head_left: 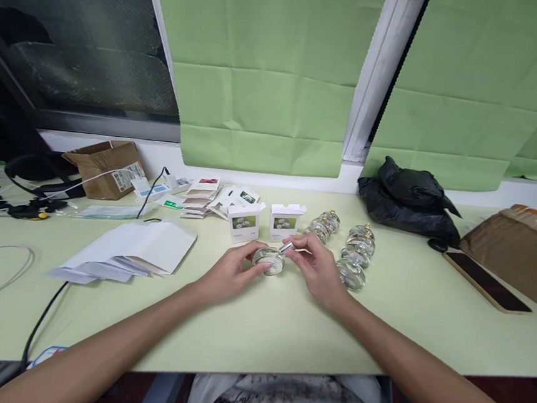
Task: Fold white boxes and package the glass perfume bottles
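One round glass bottle [268, 260] sits on the table [257, 326] at the centre of the frame, the left hand [231, 272] curled around its left side. The right hand [316, 267] pinches a small silver cap [287, 248] at the bottle's top. Behind stand two open white boxes [245, 222]. To the right lie two rows of glass bottles [355, 257]; their exact count is hard to make out.

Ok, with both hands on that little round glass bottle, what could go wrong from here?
1. The round clear glass bottle is steadied only by the left hand; it could roll or slip.
2. The right hand pinches a small silver cap in its fingertips; it may drop.
3. The rows of matching glass bottles sit close beside the right hand and could be knocked.
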Demonstrator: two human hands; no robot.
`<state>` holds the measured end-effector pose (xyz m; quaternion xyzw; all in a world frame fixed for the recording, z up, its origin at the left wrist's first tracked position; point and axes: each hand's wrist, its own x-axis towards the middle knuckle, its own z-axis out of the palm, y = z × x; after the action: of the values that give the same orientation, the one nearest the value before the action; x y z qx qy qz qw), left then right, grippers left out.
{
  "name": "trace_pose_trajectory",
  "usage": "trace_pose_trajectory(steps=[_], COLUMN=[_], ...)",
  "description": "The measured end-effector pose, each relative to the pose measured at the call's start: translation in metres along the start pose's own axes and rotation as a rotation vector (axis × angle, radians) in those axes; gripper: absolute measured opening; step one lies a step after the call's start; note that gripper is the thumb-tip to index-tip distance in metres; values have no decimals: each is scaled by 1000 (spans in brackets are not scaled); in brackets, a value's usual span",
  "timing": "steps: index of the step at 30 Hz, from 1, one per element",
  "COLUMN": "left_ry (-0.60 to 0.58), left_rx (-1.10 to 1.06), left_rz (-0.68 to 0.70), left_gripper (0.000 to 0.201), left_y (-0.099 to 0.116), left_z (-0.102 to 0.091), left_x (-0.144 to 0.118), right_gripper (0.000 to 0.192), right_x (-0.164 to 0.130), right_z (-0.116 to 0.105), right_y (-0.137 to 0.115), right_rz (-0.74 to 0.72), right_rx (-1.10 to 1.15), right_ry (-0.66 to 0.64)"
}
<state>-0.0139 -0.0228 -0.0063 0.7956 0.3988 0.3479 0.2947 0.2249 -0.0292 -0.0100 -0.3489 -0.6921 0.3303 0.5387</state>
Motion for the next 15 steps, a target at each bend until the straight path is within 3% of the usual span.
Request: trace_pose_trajectory(steps=[15], left_ry=[-34], left_rx=[-114], left_rz=[-38], left_gripper=[36], left_y=[4], left_z=[4], left_x=[-1], right_gripper=[13], right_x=[-1], right_z=[1], right_y=[5], right_rz=[58], right_rx=[47], right_ry=[-39])
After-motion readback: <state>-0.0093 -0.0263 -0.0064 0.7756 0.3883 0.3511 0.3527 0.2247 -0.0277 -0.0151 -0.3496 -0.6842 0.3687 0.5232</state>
